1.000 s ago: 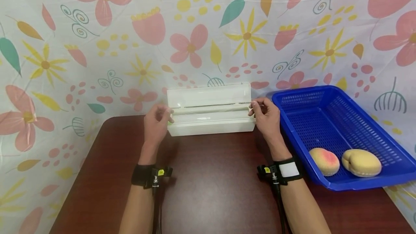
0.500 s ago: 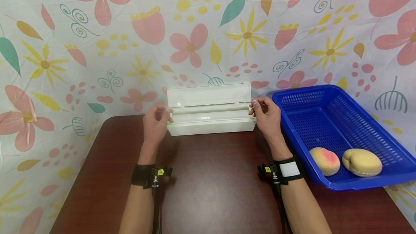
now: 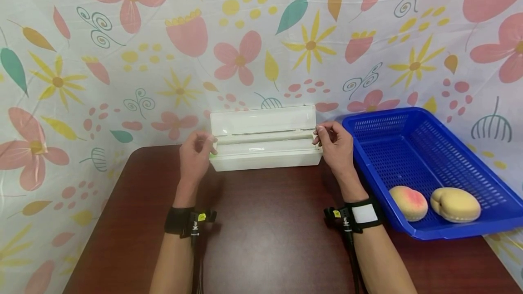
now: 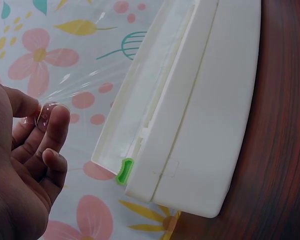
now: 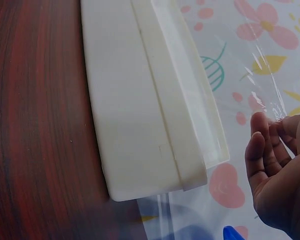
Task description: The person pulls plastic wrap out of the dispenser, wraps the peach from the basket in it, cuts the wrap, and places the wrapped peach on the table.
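A long white cling film dispenser (image 3: 265,161) stands at the table's far edge, its lid (image 3: 263,120) raised. Clear cling film (image 4: 82,84) stretches up from it between both hands. My left hand (image 3: 196,154) pinches one corner of the film between thumb and fingers, above the dispenser's left end. At the opposite end my right hand (image 3: 336,148) pinches the other corner the same way. In the left wrist view a green slider (image 4: 124,171) sits at the dispenser's end. The film is so transparent in the head view that its edges are hard to trace.
To the right, a blue plastic basket (image 3: 380,185) holds a pink-and-yellow peach (image 3: 408,203) and a yellow peach-like fruit (image 3: 455,204). A flower-printed sheet (image 3: 241,22) hangs close behind the dispenser. The dark brown table (image 3: 261,230) spreads out in front.
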`<state>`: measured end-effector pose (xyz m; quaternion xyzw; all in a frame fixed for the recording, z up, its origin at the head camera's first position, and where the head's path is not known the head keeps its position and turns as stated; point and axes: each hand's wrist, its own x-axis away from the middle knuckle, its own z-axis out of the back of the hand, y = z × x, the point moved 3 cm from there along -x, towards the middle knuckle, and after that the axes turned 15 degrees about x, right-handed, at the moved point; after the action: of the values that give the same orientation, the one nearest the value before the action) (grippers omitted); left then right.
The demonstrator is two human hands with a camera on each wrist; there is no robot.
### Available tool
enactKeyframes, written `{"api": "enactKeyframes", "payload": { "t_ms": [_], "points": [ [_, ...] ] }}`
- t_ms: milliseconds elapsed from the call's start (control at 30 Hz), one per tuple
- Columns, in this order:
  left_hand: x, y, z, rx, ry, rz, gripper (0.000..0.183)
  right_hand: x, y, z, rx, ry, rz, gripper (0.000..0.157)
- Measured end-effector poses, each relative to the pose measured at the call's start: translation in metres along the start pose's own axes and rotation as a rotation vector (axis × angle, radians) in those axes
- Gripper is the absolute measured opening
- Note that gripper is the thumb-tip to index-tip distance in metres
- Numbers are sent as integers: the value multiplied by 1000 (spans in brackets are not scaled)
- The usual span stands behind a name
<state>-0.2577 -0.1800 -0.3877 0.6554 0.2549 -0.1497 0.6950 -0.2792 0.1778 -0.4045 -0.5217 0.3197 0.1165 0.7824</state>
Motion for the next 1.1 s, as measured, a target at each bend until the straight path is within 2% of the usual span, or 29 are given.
{"api": "enactKeyframes", "payload": {
  "t_ms": [1100],
  "points": [
    [0, 4, 1, -4, 24, -15, 12, -1, -7, 3, -9, 10, 19, 14]
  ]
}}
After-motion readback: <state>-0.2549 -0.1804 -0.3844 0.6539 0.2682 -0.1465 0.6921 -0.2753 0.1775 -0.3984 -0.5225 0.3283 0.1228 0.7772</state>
